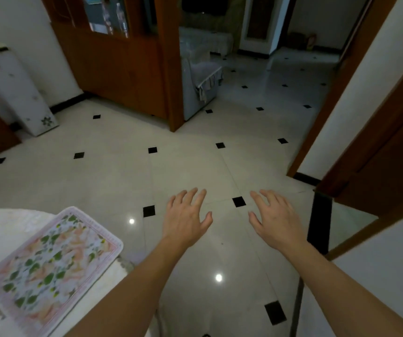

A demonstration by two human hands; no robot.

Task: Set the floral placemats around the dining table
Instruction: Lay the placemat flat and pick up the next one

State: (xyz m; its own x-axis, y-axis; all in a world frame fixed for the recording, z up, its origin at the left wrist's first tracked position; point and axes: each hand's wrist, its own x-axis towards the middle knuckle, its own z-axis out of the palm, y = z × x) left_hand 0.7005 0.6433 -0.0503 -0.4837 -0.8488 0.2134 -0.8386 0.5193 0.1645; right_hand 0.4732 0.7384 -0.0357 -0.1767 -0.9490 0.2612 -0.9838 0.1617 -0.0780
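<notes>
A floral placemat [52, 266] with a pink border and green leaves lies on the white-covered dining table [3, 222] at the lower left, one corner reaching the table's edge. My left hand [186, 217] hovers over the floor to the right of the table, palm down, fingers spread, holding nothing. My right hand [273, 220] is stretched out beside it, also empty with its fingers apart. Both hands are well clear of the placemat.
A glossy white tiled floor [127, 181] with small black squares lies ahead. A wooden partition [113, 62] stands at the back, with a covered sofa [200, 74] beyond it. A white cabinet [13, 91] is at the left, a wooden door frame [378, 147] at the right.
</notes>
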